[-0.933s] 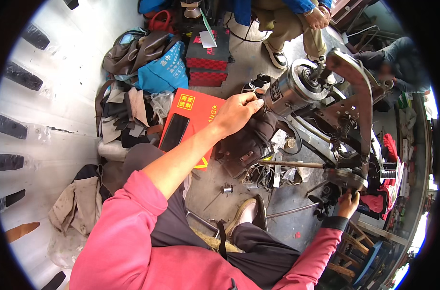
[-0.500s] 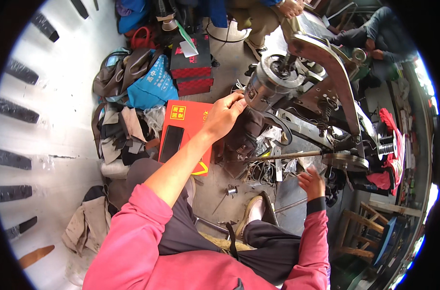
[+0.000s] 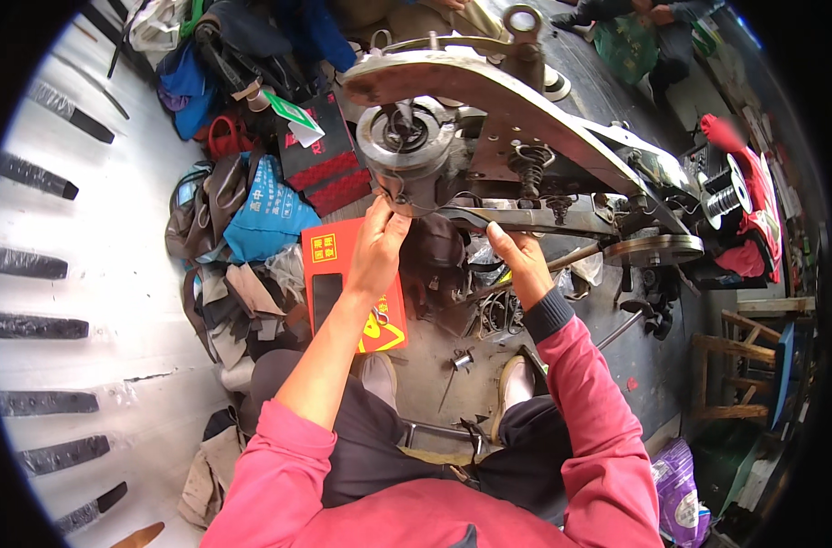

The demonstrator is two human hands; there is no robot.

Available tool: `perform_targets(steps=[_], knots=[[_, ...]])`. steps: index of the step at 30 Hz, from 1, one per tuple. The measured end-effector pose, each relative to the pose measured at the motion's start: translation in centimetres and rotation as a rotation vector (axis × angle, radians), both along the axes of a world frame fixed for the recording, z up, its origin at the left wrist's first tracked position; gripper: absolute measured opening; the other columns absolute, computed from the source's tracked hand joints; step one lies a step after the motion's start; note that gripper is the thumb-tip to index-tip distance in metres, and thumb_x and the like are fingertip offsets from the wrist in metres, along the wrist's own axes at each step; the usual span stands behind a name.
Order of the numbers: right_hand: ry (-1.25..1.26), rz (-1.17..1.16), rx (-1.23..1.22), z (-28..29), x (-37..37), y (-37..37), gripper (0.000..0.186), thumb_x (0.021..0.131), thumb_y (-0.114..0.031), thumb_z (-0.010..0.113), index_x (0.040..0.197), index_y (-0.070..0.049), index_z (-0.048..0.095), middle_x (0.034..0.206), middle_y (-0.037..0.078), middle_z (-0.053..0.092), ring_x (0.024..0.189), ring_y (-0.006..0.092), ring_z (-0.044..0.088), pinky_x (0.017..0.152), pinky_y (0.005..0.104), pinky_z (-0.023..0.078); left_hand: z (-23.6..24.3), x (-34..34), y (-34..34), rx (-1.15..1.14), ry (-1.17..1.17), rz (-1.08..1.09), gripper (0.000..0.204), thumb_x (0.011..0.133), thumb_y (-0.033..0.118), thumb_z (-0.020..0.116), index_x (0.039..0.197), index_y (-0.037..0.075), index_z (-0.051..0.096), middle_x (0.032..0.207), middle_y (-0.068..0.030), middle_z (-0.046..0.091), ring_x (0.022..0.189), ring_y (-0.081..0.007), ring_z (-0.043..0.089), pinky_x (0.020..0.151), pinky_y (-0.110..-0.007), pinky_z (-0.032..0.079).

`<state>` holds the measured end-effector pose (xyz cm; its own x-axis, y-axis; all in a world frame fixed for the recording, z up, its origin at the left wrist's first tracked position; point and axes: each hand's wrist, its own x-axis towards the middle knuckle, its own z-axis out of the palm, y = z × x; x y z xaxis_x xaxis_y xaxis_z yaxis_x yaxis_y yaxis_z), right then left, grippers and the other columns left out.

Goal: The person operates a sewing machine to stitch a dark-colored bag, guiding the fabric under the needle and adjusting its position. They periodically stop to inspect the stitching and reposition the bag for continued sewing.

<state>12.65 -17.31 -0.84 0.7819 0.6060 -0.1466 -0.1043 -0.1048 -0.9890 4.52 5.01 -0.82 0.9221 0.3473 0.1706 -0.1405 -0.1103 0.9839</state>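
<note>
In front of me stands a metal sewing machine (image 3: 489,82) with a curved arm and a round cylindrical head (image 3: 409,173). My left hand (image 3: 378,248) is raised to the underside of that head, its fingers pinched together; what lies between them is hidden. A dark strap (image 3: 466,217) runs from below the head toward my right hand (image 3: 523,267). The right thumb lies at the strap's end, with the other fingers curled out of sight beneath the machine's lower arm. Beside the right hand, a rod leads to a flat metal wheel (image 3: 655,248).
Left of my forearm, a dark phone (image 3: 330,300) lies on a red box (image 3: 320,239). Scraps of leather (image 3: 256,297) and a blue bag (image 3: 268,212) lie beyond. A small spool (image 3: 462,361) is on the floor between my feet. Right stands a wooden stool (image 3: 731,365).
My right hand has come up from below the wheel to the strap. My left hand stays at the machine's head. The view has shifted, and the head and arm now sit farther left in it.
</note>
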Motion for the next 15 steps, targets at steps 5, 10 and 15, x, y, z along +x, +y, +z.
perform_targets(steps=[5,10,15], knots=[[0.023,0.012,0.108,-0.8,-0.2,0.7,0.05,0.105,-0.047,0.054,0.118,-0.003,0.074,0.116,0.009,0.073,0.107,0.0138,0.06,0.103,0.0333,0.043,1.7,-2.4,-0.9,0.267,0.035,0.146,0.049,0.096,0.028,0.064,0.133,-0.002,0.053,0.132,-0.0157,0.056,0.128,-0.0307,0.047,0.113,-0.041,0.032],[-0.052,-0.047,-0.054,1.4,-2.0,-0.4,0.039,0.108,-0.031,0.051,0.109,0.001,0.073,0.082,0.0,0.065,0.069,0.0097,0.054,0.066,0.0269,0.048,3.7,-5.1,-2.8,0.489,0.029,0.287,0.047,0.092,0.031,0.069,0.125,0.001,0.055,0.115,-0.0126,0.058,0.11,-0.027,0.055,0.1,-0.04,0.044],[-0.33,0.037,-0.135,2.6,-3.5,-1.3,0.031,0.106,-0.023,0.053,0.11,0.001,0.072,0.076,0.004,0.06,0.068,0.0104,0.052,0.064,0.0277,0.045,3.9,-5.4,-4.5,0.525,0.102,0.231,0.049,0.081,0.029,0.082,0.113,0.005,0.055,0.1,-0.0083,0.061,0.09,-0.0264,0.061,0.081,-0.037,0.05]])
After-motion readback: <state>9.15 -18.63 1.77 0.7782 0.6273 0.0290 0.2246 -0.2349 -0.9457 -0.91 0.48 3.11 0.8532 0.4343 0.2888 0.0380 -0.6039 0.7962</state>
